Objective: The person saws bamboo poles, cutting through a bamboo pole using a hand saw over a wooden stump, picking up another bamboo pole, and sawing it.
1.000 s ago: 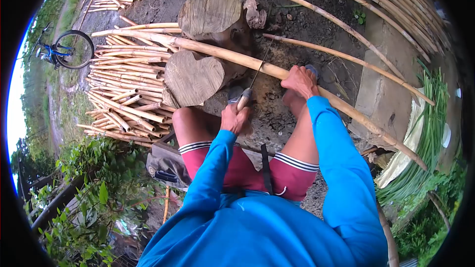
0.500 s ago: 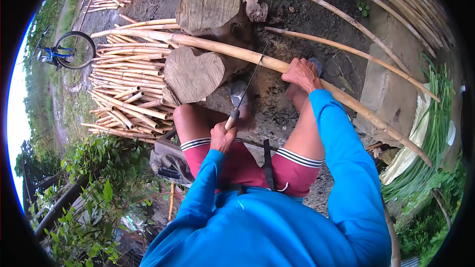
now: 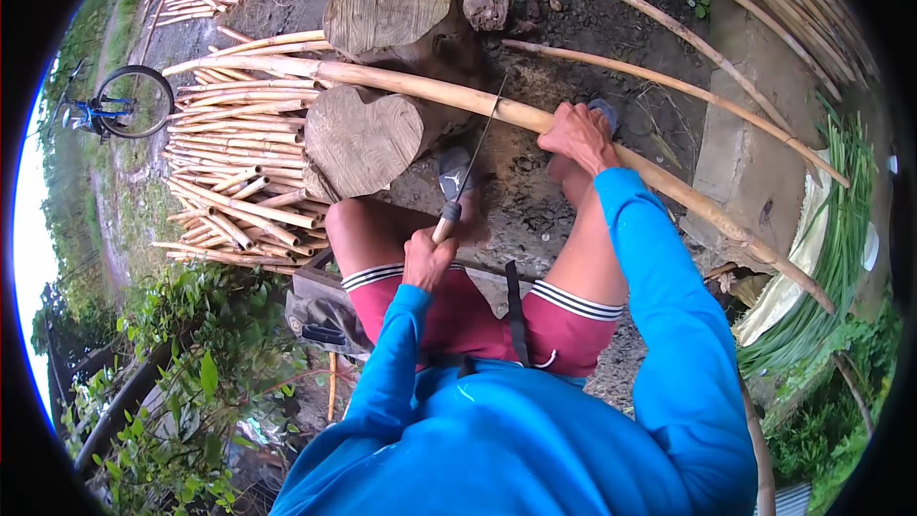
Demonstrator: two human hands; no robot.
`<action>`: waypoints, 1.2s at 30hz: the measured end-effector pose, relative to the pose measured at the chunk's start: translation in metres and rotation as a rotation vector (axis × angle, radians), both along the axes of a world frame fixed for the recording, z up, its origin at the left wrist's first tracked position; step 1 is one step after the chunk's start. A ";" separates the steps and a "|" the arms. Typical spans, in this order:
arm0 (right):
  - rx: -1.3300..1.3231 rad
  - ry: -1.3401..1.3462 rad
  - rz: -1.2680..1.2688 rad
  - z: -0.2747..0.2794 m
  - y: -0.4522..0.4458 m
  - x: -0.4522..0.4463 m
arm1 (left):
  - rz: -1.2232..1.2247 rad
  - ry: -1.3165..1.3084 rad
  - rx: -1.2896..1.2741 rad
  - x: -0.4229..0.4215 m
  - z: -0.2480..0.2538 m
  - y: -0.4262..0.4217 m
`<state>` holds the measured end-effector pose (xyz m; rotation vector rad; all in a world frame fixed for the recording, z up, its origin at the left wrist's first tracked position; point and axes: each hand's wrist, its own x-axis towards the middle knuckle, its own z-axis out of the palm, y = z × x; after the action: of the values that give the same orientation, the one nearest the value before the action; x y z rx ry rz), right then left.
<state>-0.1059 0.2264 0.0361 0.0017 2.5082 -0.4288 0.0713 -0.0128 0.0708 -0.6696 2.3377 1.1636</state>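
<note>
My left hand (image 3: pixel 429 259) is closed around the wooden handle of a long thin-bladed cutting tool (image 3: pixel 446 225). Its blade is seen nearly edge-on, so I cannot tell whether it is a saw or a knife. The blade lies across a long bamboo pole (image 3: pixel 430 88), left of my right hand (image 3: pixel 578 137). That hand grips the pole from above, over my right leg. The pole slants from the upper left, past two log stumps (image 3: pixel 390 2) (image 3: pixel 365 139), down to the lower right. My fingers partly hide it.
Cut bamboo pieces (image 3: pixel 244 143) are piled left of the stumps. Longer poles (image 3: pixel 783 0) lie at the upper right, beside a concrete ledge (image 3: pixel 740 148). Long green leaves (image 3: pixel 845 220) rest on a pale sack at right. A bicycle (image 3: pixel 132 105) stands far left.
The view has shifted slightly, moving the scene a little left and up. Both hands keep their grips, and the blade still crosses the pole at about the same spot.
</note>
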 end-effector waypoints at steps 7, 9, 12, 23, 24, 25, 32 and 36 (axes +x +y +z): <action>-0.013 0.066 0.016 -0.007 0.001 0.004 | -0.118 0.140 -0.144 -0.059 -0.071 0.015; -0.010 0.069 0.011 -0.008 0.004 0.004 | -0.158 0.138 -0.163 -0.006 -0.052 -0.002; -0.030 0.063 -0.014 -0.011 -0.001 0.005 | -0.046 -0.098 -0.065 0.029 0.005 -0.015; -0.026 0.061 0.015 -0.007 0.000 0.005 | -0.045 0.024 -0.013 0.036 -0.029 -0.019; -0.013 0.097 0.011 -0.010 0.002 0.005 | -0.011 -0.044 -0.037 0.052 -0.015 -0.021; -0.009 0.085 0.016 -0.011 0.002 0.010 | -0.025 -0.102 -0.019 0.045 0.000 -0.015; -0.011 -0.036 0.022 -0.008 0.003 0.006 | 0.013 -0.038 0.001 -0.086 -0.053 0.032; 0.005 -0.041 0.018 -0.007 0.001 0.004 | -0.063 -0.016 -0.053 0.016 -0.034 -0.010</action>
<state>-0.1017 0.2269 0.0288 -0.0102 2.4668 -0.4106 0.0876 -0.0228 0.0363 -0.6164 2.3663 1.0684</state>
